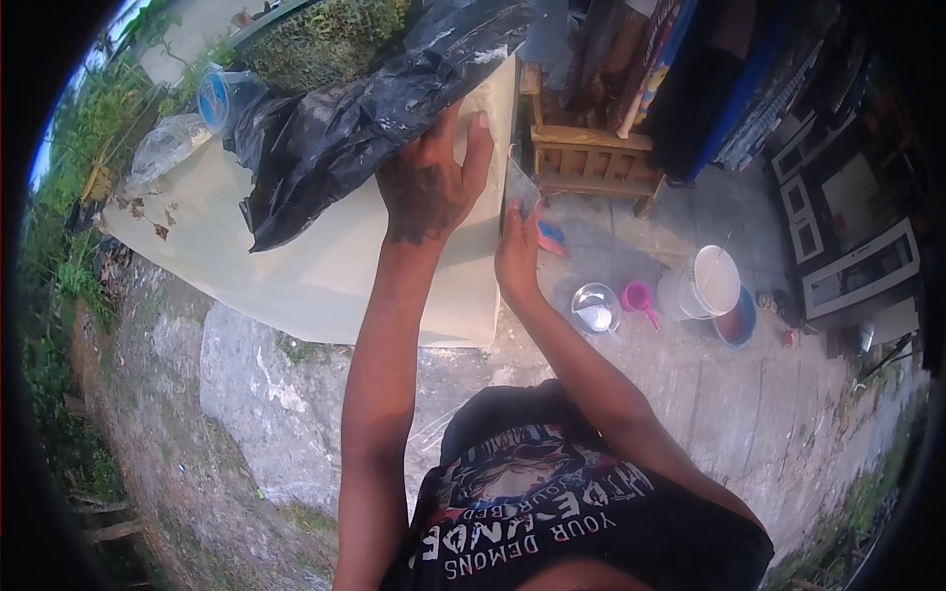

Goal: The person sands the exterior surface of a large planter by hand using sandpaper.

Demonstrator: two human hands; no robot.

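Note:
My left hand rests on a cream-coloured surface, its thumb apart from the fingers. Some of its fingertips are hidden beneath crumpled black plastic, which lies over the far part of the surface. Beside the surface's right edge, my right hand is closed around a scraper with a flat grey blade pointing away from me. A red and blue piece, perhaps the scraper's handle, shows just right of that hand.
On the concrete floor at right stand a metal bowl, a pink dipper, a white bucket and a blue basin. Beyond are a wooden rack and hanging cloths. A clear lidded container sits at far left.

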